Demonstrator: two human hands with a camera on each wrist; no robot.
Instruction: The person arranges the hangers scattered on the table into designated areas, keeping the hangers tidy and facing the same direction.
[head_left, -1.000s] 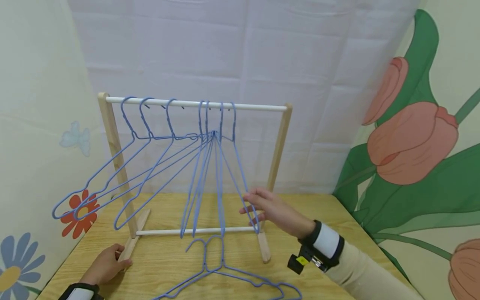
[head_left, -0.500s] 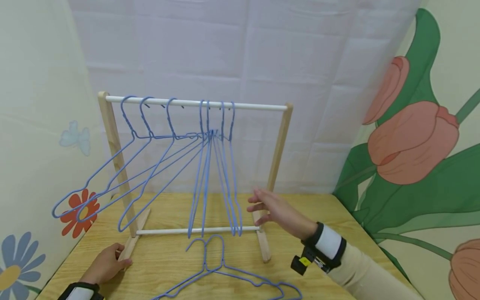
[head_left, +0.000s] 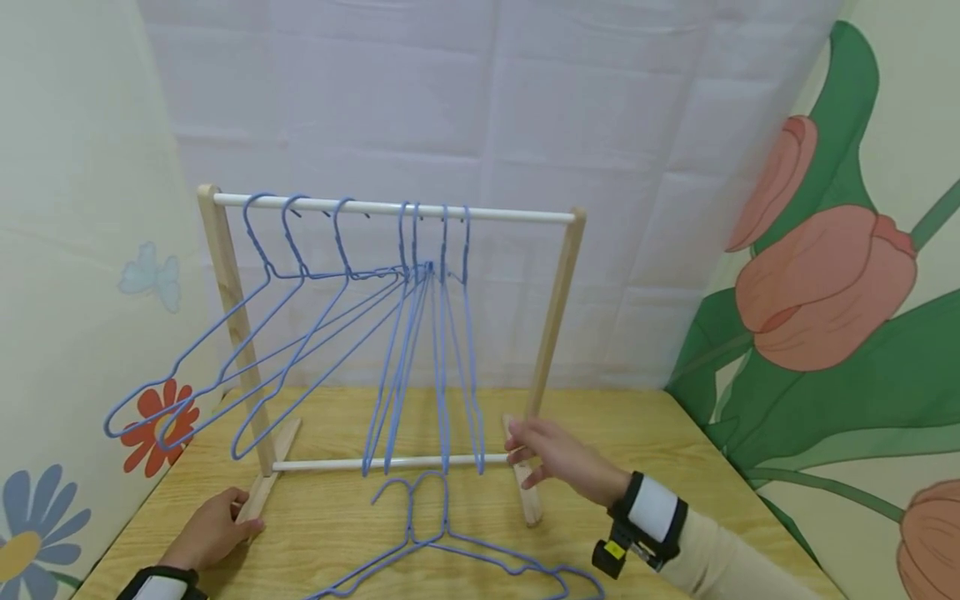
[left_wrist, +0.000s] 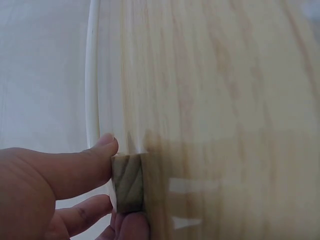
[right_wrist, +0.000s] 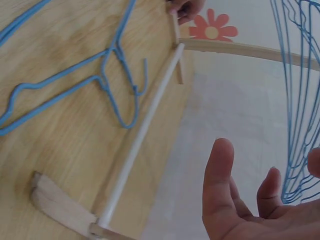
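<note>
A small garment rack point(head_left: 393, 208) with a white top rail and wooden posts stands on the table. Several blue wire hangers point(head_left: 330, 321) hang from its rail. At the front end of the rack's left wooden foot point(left_wrist: 129, 182), my left hand point(head_left: 210, 529) pinches the wood between thumb and fingers. My right hand point(head_left: 566, 460) hovers beside the rack's right post, fingers loosely bent and holding nothing in the right wrist view. The rightmost hanging hanger point(head_left: 471, 358) is just left of its fingertips, apart from them. Loose hangers point(head_left: 446, 533) lie overlapping on the table in front.
The wooden table point(head_left: 615, 500) meets a white cloth backdrop point(head_left: 600, 125) behind the rack. Flower-printed panels point(head_left: 817, 283) flank it on both sides. A white lower bar point(head_left: 337, 462) joins the rack's two feet near the tabletop.
My right hand has let go of the rightmost hanger and drawn right and down. That hanger and its neighbours swung left, right, then back a little. My left hand stays put.
</note>
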